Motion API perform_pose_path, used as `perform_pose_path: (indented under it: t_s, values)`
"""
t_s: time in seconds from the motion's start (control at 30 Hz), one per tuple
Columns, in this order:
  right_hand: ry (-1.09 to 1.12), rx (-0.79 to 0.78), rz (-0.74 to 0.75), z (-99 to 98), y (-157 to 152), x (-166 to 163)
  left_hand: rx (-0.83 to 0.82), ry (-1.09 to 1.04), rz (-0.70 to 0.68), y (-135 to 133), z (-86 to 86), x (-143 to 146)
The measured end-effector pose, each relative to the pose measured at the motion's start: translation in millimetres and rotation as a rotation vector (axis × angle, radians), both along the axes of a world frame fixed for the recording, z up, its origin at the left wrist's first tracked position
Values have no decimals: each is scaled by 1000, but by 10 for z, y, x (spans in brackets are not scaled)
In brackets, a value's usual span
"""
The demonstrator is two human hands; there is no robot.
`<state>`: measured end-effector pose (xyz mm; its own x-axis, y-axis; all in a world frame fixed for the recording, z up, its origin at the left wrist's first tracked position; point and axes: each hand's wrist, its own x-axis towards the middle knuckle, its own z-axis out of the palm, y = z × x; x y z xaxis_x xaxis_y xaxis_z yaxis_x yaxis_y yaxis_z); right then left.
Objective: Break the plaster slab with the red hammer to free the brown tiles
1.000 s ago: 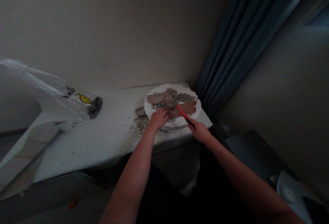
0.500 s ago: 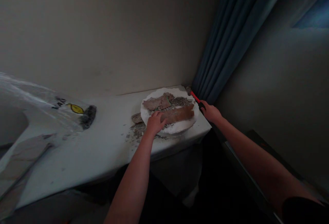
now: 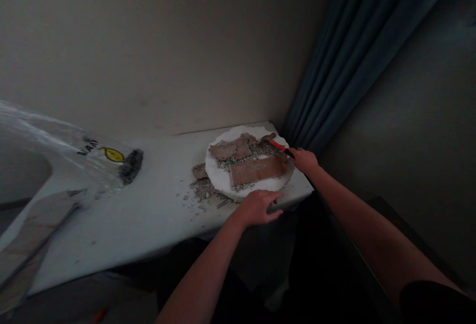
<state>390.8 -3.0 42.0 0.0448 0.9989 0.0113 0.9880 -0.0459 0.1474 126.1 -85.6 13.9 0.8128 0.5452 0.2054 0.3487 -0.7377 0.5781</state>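
Observation:
My right hand [image 3: 304, 159] is closed round the black grip of a hammer with a red shaft [image 3: 277, 145]. The hammer's head lies over grey rubble [image 3: 260, 150] on a round white slab [image 3: 219, 177] with a ragged rim. On the slab rest a flat brown board-like piece [image 3: 256, 169] and a rough brownish slab fragment [image 3: 231, 149] with bits of green at its edge. My left hand [image 3: 259, 207] hovers by the slab's near edge, fingers apart, holding nothing.
The white table [image 3: 159, 185] stands against the wall. Crumbled debris [image 3: 206, 188] lies left of the slab. Farther left is a clear plastic bag [image 3: 100, 158] with dark material at its end. A blue curtain [image 3: 327, 81] hangs behind my right hand.
My left hand has let go of the brown piece and moved right and toward me, off the slab. My right hand has brought the hammer's head from beside the rim onto the rubble.

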Motion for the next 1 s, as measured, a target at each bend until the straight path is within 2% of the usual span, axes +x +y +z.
perform_pose_path:
  t_s: [0.07, 0.13, 0.23, 0.3, 0.37, 0.43, 0.5, 0.57, 0.6, 0.67, 0.7, 0.77, 0.9, 1.0]
  values:
    - [21, -9, 3, -54, -30, 17, -22, 127, -130, -156, -21, 180]
    - [58, -35, 18, -102, -57, 44, -33, 274, -202, -247, -68, 335]
    - [155, -71, 37, -184, -101, 95, -52, 509, -250, -296, -161, 491]
    - [221, -32, 38, -252, -173, 135, -95, 659, -254, -288, -215, 538]
    - [274, 105, 46, -344, -333, 174, -150, 793, -234, -255, -246, 552]
    - [324, 322, 64, -493, -624, 205, -191, 881, -205, -208, -255, 553]
    - [371, 541, 65, -734, -1047, 224, -214, 904, -190, -164, -252, 559]
    - [404, 670, 31, -1062, -1538, 233, -235, 897, -191, -138, -249, 578]
    - [416, 666, 24, -1242, -1771, 234, -249, 895, -193, -134, -250, 593]
    - [445, 489, 26, -1570, -2137, 232, -283, 906, -201, -142, -258, 631]
    - [454, 357, 23, -1697, -2246, 230, -301, 922, -209, -151, -261, 653]
    - [441, 171, -123, -1846, -2311, 229, -334, 966, -231, -169, -260, 694]
    - [336, 3, -422, -1828, -2099, 242, -391, 1005, -241, -166, -206, 739]
    - [284, -71, -445, -1759, -1980, 239, -406, 996, -200, -120, -158, 738]
